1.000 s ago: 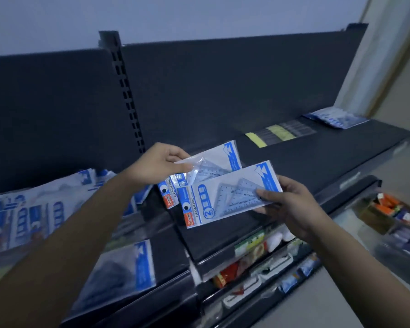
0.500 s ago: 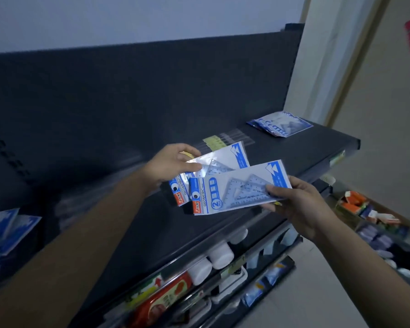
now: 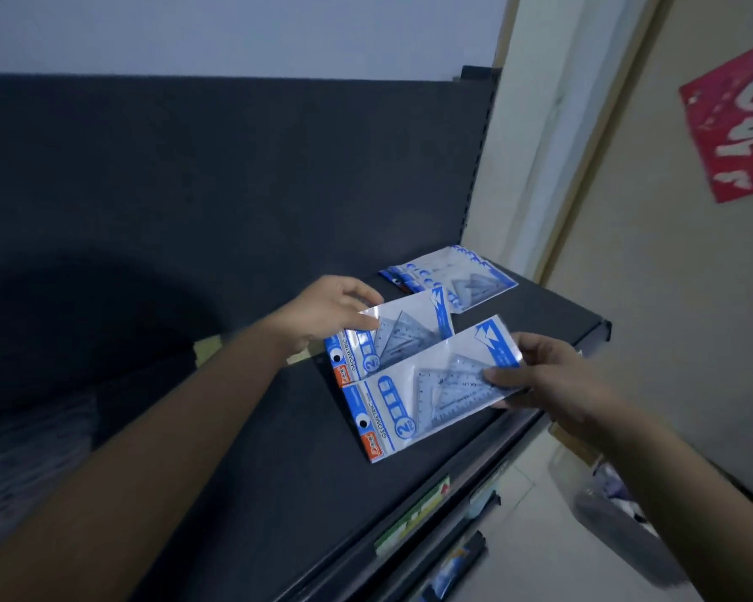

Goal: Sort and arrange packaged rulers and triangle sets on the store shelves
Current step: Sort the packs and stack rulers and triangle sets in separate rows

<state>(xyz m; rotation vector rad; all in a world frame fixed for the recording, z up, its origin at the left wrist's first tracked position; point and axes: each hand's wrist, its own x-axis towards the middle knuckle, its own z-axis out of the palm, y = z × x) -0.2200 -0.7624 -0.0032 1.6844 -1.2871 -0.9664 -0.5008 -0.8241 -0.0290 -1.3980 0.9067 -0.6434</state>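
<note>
Partway: a stack of triangle sets (image 3: 457, 280) already lies at the right end of the shelf (image 3: 235, 427). Your left hand (image 3: 322, 312) pinches the rear packet (image 3: 403, 330), and your right hand (image 3: 553, 380) fingers (image 3: 503, 376) pinch the front packet (image 3: 427, 401). Both are above the shelf, not yet placed.

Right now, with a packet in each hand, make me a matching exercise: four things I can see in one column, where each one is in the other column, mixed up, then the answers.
Things
1. farther packet
2. nearer packet
3. pile of packets
4. red sign

Places
A. pinched at its end by the right hand
B. up on the beige wall, right of the shelving
C. held at its edge by the left hand
D. lying at the far end of the dark shelf

Pairs: 1-C, 2-A, 3-D, 4-B
</note>
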